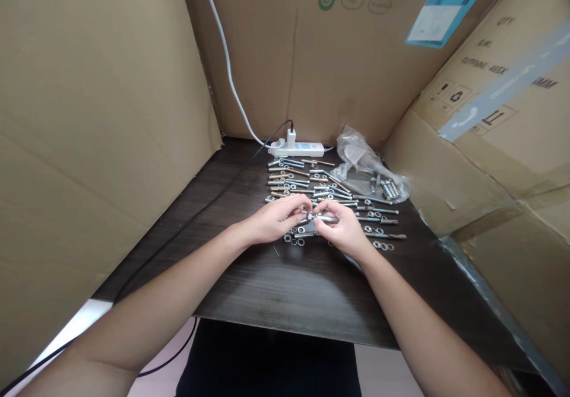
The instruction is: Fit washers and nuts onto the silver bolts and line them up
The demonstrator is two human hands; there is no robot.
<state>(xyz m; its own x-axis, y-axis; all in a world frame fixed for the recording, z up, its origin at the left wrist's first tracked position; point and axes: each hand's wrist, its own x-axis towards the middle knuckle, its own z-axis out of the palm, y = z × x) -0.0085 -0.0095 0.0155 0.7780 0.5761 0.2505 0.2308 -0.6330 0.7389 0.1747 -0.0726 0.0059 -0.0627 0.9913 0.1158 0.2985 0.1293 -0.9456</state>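
Note:
My left hand (282, 216) and my right hand (342, 226) meet over the rows of hardware, fingers closed. Between them lies a silver bolt (324, 218), roughly level, gripped by my right thumb and fingers. A hex nut (310, 216) sits at the bolt's left end, pinched by my left fingertips; how far it is threaded on cannot be made out. Beneath and beside my hands are several bolts (385, 237) with loose nuts and washers (301, 243). My fingers hide part of these rows.
A white power strip (307, 149) with a plugged-in charger stands behind the rows. A clear plastic bag (356, 151) holding more metal parts lies at the back right. A black cable (196, 213) crosses the dark table (267, 284). Cardboard walls (111, 118) enclose three sides.

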